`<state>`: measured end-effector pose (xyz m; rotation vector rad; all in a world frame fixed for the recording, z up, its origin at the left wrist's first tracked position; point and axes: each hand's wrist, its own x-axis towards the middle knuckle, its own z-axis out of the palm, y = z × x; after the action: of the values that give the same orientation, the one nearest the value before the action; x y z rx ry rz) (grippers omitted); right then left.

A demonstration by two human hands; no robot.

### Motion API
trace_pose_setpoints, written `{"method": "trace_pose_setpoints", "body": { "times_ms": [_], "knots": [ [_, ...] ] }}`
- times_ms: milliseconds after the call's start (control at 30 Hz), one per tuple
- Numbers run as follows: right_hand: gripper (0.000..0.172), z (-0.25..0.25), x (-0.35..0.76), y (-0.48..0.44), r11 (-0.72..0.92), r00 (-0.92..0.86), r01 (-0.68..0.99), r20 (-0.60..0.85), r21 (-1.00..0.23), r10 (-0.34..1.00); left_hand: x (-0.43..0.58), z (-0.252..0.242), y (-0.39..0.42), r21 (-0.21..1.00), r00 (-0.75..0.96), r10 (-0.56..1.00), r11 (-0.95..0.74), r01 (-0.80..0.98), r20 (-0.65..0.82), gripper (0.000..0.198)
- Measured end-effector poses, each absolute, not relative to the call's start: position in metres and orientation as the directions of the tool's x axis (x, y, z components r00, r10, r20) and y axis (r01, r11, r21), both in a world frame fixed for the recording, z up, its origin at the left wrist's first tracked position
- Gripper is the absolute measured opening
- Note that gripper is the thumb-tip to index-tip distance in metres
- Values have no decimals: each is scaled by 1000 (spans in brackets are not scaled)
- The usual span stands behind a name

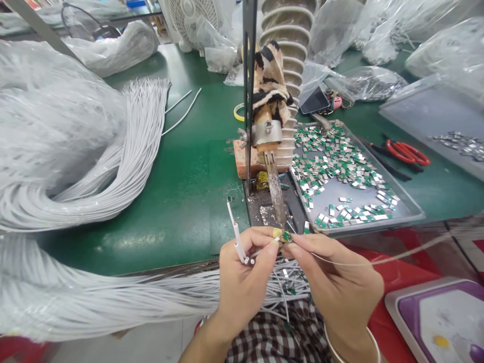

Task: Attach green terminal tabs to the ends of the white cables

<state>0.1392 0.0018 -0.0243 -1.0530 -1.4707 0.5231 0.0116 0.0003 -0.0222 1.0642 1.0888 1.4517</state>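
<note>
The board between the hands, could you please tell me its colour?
Green board; head view.

At the near edge of the table (181, 151), the left hand (247, 275) holds white cables (236, 233) and the right hand (336, 272) a thin wire (378, 262), both meeting at a small green board (287, 236) by the tip of the soldering iron (275, 189); rightward along that edge sits a tray (410, 217) of boards (335, 159), red-handled pliers (406, 151) beside it

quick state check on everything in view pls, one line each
Left hand, gripping slim white cables
Right hand, pinching small green circuit board
Long metal soldering iron, clamped, tip down
Grey shallow rectangular tray, partly filled
Red-handled pliers, lying, handles apart
Dark rectangular phone, screen dark
White plastic fan, cannot tell whether running
Long white cable bundle, curved
</note>
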Motion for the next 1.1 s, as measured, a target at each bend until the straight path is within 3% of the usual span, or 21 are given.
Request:
{"method": "trace_pose_setpoints", "body": {
  "times_ms": [100, 233, 367, 500, 733, 933, 1100],
  "knots": [
    [30, -24, 142, -3, 513, 18, 414, 570, -752, 821, 11, -21, -1, 984, -145, 986, -104, -145, 82, 18],
    [35, -25, 146, -6, 454, 114, 563, 609, -690, 785, 10, -19, -1, 990, -135, 988, -85, -110, 69, 19],
    [22, -23, 145, 0, 582, 78, 512, 709, -631, 700, 10, -17, 1, 992, -143, 986, -100, -83, 88, 19],
    [23, -20, 142, 5, 613, 46, 494, 722, -617, 690, 10, -13, 4, 992, -150, 984, -110, -65, 99, 19],
    [29, -17, 141, 2, 592, 39, 485, 692, -644, 720, 9, -6, 3, 993, -133, 988, -92, -76, 81, 17],
    [23, -14, 148, 0, 622, -32, 347, 654, -702, 756, 6, -10, -1, 994, -102, 991, -91, -54, 85, 18],
    [16, -14, 147, 6, 431, -26, 432, 467, -792, 884, 3, -15, 0, 985, -27, 989, -142, 98, 145, 13]
  ]
}}
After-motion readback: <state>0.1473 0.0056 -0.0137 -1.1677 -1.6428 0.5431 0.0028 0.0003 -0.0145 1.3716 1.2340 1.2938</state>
